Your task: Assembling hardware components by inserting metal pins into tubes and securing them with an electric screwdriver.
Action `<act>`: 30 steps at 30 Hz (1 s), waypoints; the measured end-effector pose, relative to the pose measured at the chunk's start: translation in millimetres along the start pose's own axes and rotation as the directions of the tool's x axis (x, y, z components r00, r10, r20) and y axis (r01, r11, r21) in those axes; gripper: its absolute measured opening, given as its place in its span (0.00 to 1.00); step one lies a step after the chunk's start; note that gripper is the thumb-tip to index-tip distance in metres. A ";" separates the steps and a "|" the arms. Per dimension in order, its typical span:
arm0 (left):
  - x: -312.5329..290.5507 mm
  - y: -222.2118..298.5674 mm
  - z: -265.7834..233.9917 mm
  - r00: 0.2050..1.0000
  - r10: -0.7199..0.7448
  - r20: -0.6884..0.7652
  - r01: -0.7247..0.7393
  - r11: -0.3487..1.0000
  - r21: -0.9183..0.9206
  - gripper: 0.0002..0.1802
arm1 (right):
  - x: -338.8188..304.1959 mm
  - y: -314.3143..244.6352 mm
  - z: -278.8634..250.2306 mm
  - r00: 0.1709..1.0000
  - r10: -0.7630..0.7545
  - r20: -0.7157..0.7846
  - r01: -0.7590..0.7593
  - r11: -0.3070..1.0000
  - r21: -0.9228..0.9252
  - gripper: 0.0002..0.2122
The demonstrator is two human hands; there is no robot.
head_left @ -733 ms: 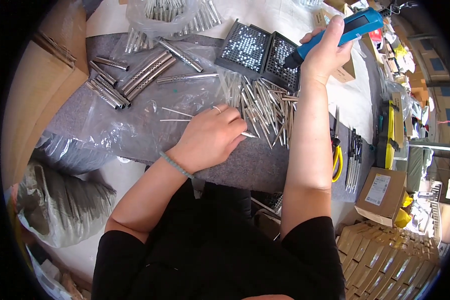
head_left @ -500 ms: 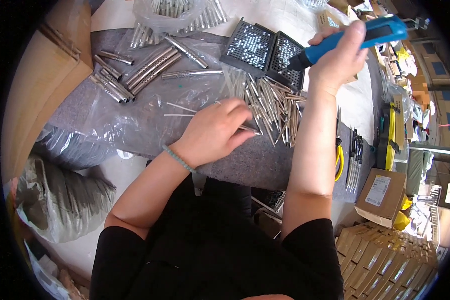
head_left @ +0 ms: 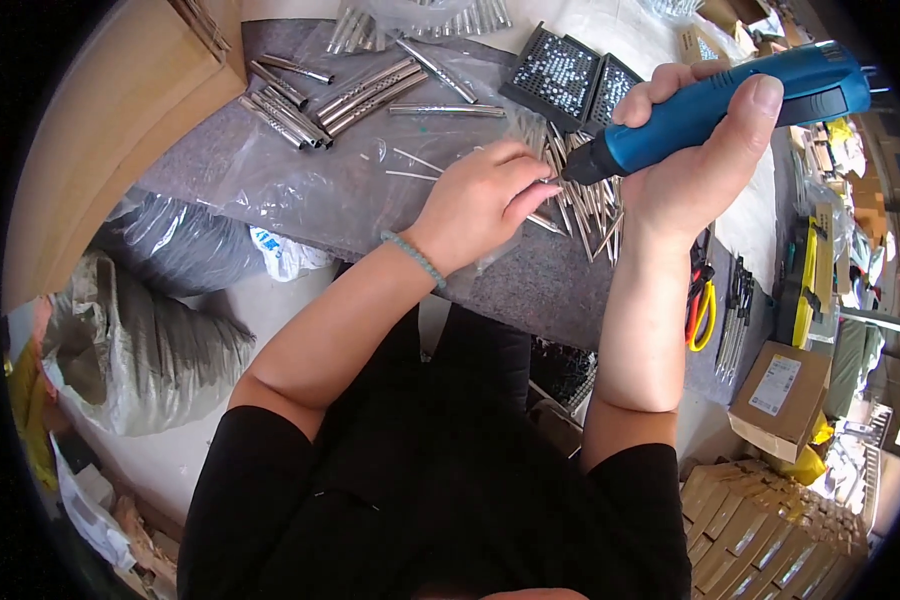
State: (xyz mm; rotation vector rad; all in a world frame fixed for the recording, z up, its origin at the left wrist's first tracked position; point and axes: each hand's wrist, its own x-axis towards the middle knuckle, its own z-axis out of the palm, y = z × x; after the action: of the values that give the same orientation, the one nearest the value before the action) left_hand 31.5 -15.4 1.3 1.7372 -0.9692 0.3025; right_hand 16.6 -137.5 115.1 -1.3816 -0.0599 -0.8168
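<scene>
My right hand is wrapped round a blue electric screwdriver. Its black nose points left and down and meets the fingertips of my left hand, or comes very near them. That hand is closed in a pinch on thin rods, whose pale ends stick out behind it; the pinched end is mostly hidden. Under the nose lies a pile of slim metal rods. Just beyond stand two black perforated trays dotted with small silvery pieces.
Steel tubes with holes lie on clear plastic film at the far left. A cardboard box rises on the left. Yellow-handled scissors and dark slim tools lie to the right, near a small carton.
The screwdriver has come down and towards me, from over the trays to my left fingertips. My left hand has moved away from me, still pinching the rods. The whole view has shifted.
</scene>
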 end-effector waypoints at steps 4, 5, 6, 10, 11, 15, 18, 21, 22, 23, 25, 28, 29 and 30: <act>-0.2 -0.7 0.0 1.000 -0.004 -0.019 0.004 1.000 -0.008 0.08 | 0.4 0.2 -0.4 0.999 -0.052 0.003 0.052 0.997 -0.061 0.26; 0.0 -0.7 -0.3 1.000 -0.003 -0.019 0.003 1.000 -0.010 0.08 | 0.6 0.8 -1.2 0.999 -0.051 0.005 0.051 0.997 -0.050 0.26; 0.1 -0.3 -1.2 1.000 -0.007 -0.016 0.007 1.000 -0.016 0.08 | 0.8 0.6 -1.0 0.999 -0.050 0.005 0.050 0.997 -0.051 0.26; 1.3 -0.7 -1.0 1.000 0.000 -0.025 0.000 1.000 0.003 0.09 | 1.4 0.7 -0.8 0.998 -0.058 0.009 0.059 0.998 -0.030 0.25; 1.0 -1.1 -0.6 1.000 -0.001 -0.025 0.001 1.000 0.003 0.09 | 1.5 1.0 -1.2 0.998 -0.063 0.018 0.063 0.998 -0.031 0.25; 0.6 -1.1 -0.7 1.000 -0.002 -0.013 0.002 1.000 0.007 0.09 | 2.5 3.5 -2.8 1.000 -0.028 -0.005 0.028 0.999 0.047 0.26; 0.4 -1.2 -1.0 1.000 0.000 0.000 0.000 1.000 0.020 0.10 | 1.3 3.2 -1.7 1.000 -0.023 -0.013 0.024 0.999 0.034 0.26; 0.6 0.1 -1.1 1.000 -0.002 0.003 0.002 1.000 0.021 0.10 | 1.2 5.1 -3.8 1.000 -0.024 -0.010 0.025 0.997 0.071 0.26; 0.4 0.6 -1.2 1.000 -0.004 0.001 0.004 1.000 0.022 0.10 | 1.4 5.3 -4.6 0.999 -0.031 0.003 0.031 0.997 0.066 0.26; 0.1 0.3 -0.8 1.000 -0.005 0.004 0.005 1.000 0.022 0.10 | 1.3 5.6 -5.1 0.999 -0.039 0.016 0.038 0.997 0.060 0.26; -1.1 -0.7 0.7 1.000 0.021 0.001 -0.021 0.999 0.038 0.10 | -0.1 5.0 -6.0 0.999 -0.033 0.015 0.032 0.999 0.040 0.27; 0.6 0.9 -4.2 0.997 0.035 0.071 -0.037 0.999 0.032 0.10 | -2.9 3.1 -13.6 1.000 -0.010 0.012 0.010 1.000 0.006 0.27; -0.1 -0.4 -6.0 0.997 0.033 0.073 -0.035 0.999 0.027 0.10 | -4.0 2.1 -16.6 1.000 0.007 0.006 -0.007 1.000 -0.005 0.27; -1.6 -2.1 -8.4 0.973 0.121 0.196 -0.131 0.990 0.041 0.09 | -5.5 1.7 -17.2 1.000 0.010 0.005 -0.010 1.000 -0.008 0.27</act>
State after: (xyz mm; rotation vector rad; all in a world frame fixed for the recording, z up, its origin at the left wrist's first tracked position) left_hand 34.1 -7.0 2.3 1.7809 -1.2257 0.2461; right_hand 6.4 -150.1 107.0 -1.3906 -0.0532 -0.8061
